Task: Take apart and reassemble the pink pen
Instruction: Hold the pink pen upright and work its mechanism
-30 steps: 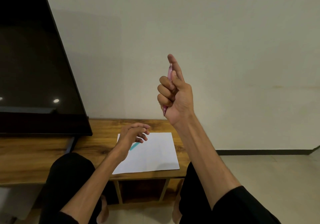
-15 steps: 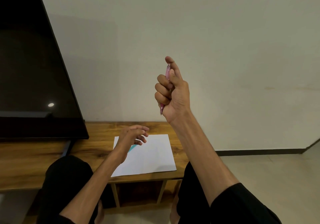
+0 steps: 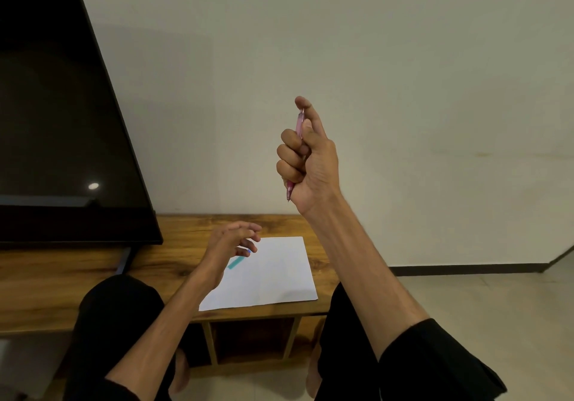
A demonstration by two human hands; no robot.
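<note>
Your right hand (image 3: 310, 164), raised upright, fists the pink pen (image 3: 298, 126), thumb atop; your left hand (image 3: 228, 245) hovers below, fingers loosely spread.

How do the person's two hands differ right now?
The right hand is raised in front of the wall; the left hand hangs low over the white paper. The right hand is closed in a fist around the pink pen, held roughly upright; the left hand is loosely curled and holds nothing. Both are bare.
</note>
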